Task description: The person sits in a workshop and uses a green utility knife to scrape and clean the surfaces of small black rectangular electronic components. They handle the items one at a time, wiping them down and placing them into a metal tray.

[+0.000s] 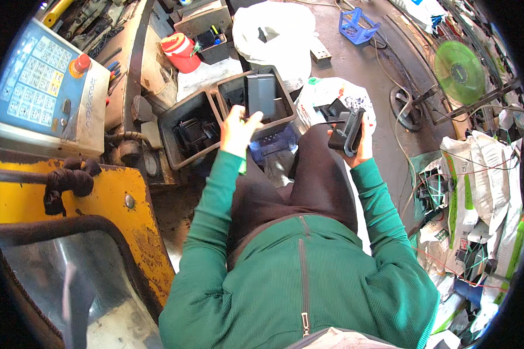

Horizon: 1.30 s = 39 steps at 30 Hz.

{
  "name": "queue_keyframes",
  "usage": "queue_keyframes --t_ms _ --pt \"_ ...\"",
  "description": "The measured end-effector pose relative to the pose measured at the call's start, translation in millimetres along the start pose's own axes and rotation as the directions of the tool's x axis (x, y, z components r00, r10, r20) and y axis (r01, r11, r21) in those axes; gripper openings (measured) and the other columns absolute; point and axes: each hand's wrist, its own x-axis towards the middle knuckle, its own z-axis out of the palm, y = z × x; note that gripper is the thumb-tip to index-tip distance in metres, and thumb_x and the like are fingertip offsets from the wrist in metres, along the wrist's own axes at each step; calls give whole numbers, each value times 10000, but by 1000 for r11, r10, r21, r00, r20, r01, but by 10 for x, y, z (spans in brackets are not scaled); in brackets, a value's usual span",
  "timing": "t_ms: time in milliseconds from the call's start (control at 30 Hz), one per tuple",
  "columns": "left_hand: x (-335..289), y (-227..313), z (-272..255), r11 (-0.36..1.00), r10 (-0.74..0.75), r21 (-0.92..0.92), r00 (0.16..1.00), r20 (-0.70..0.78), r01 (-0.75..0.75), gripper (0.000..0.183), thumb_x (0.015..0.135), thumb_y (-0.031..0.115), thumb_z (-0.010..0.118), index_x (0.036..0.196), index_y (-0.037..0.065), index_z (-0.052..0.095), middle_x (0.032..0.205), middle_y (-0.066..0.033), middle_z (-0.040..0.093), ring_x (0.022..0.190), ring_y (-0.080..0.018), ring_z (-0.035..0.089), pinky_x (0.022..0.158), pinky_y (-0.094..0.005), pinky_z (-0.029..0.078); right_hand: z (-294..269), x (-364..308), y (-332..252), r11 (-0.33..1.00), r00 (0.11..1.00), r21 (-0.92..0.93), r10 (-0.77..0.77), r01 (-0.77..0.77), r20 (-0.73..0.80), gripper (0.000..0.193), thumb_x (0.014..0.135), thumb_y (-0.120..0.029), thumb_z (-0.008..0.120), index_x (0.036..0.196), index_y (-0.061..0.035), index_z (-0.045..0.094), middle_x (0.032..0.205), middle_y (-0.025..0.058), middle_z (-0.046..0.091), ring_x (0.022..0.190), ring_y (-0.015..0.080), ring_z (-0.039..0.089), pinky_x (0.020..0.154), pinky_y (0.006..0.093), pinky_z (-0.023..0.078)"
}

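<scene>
My left hand [239,132] is over the near rim of the right-hand grey bin [289,110], fingers apart. Just beyond its fingertips, a flat black rectangular plastic piece [262,93] stands in that bin; I cannot tell whether they touch. My right hand [365,142], above my right thigh, is closed around a black plastic part [349,132] with a long rounded rim. Its fingers are partly hidden behind the part. Several dark pieces [199,135] lie in the left-hand bin [170,125]. A white plastic bag [327,87] stands open behind the held part.
A machine control panel [43,81] with a red knob and a yellow machine body [119,200] are at my left. Beyond the bins are a red bucket [180,52] and a large white sack [273,35]. A blue crate [358,28], green fan [460,72] and piled sacks [477,180] stand right.
</scene>
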Motion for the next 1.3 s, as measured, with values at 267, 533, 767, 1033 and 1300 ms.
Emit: queue_keyframes --t_ms 267,533,767,1033,1300 --pt "-354 608 492 947 260 46 842 473 -318 454 797 264 698 1187 60 590 1056 -146 656 833 -230 655 753 -350 517 509 -285 63 990 998 137 -34 28 43 444 904 -368 606 1230 -87 498 1017 113 657 873 241 663 766 386 561" --pt "-485 687 429 548 488 470 721 492 -692 117 835 204 634 898 107 612 832 -87 626 712 -291 638 633 -385 528 106 -50 181 764 905 -598 -401 244 -143 785 790 -424 715 1375 -25 376 1496 192 221 1007 190 582 794 327 509" --pt "-568 609 772 667 400 496 829 392 -556 138 834 186 632 852 70 561 733 -142 617 688 -326 636 600 -421 504 -235 348 349 99 606 -986 -796 131 1 710 765 -562 667 1309 -119 554 1454 303 267 1301 397 320 1074 475 245" --pt "-419 720 851 857 227 398 932 282 -329 238 818 269 696 905 64 610 739 -107 672 655 -228 669 619 -330 517 -212 328 176 488 777 -799 -628 353 -40 491 872 -287 615 1346 -224 504 1394 202 430 1303 431 347 1068 513 280" --pt "-125 1030 722 973 185 -8 764 619 -229 371 771 252 768 1035 22 642 798 -65 682 745 -100 632 702 -267 506 35 31 228 635 791 -620 -611 461 -38 372 898 -289 591 1217 -102 555 1083 46 559 910 166 469 711 271 438"
